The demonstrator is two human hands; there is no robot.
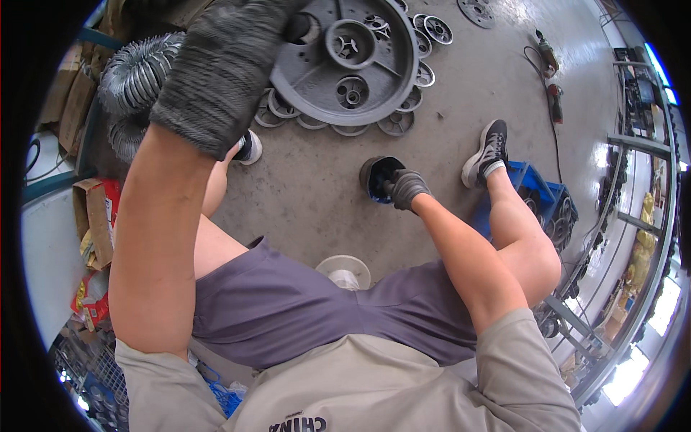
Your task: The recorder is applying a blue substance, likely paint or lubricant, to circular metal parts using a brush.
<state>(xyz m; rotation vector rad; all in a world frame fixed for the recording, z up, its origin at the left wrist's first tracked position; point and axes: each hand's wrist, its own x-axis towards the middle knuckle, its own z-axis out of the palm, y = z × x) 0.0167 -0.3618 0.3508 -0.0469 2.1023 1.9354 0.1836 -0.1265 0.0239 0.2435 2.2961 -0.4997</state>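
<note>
A large grey cast wheel (403, 68) with a central hub and round openings lies flat ahead of me. My left hand (223, 72), in a dark knitted glove, is raised close to the camera over the wheel's left side. The frame's top edge cuts its fingers off, so their pose is hidden. In a grey glove, my right hand (409, 189) reaches to the mouth of a small dark pot (370, 174) on the floor. Its fingers are curled at the opening, and what they grip inside is hidden. Several smaller metal rings (396, 124) lie around and partly under the wheel.
Corded power tools (548, 57) lie at the far right. Blue crates (529, 180) of round parts stand beside my right foot. A white bucket (363, 268) is between my thighs. Ribbed silver ducting (137, 72) sits at the left, and metal shelving (640, 147) runs along the right.
</note>
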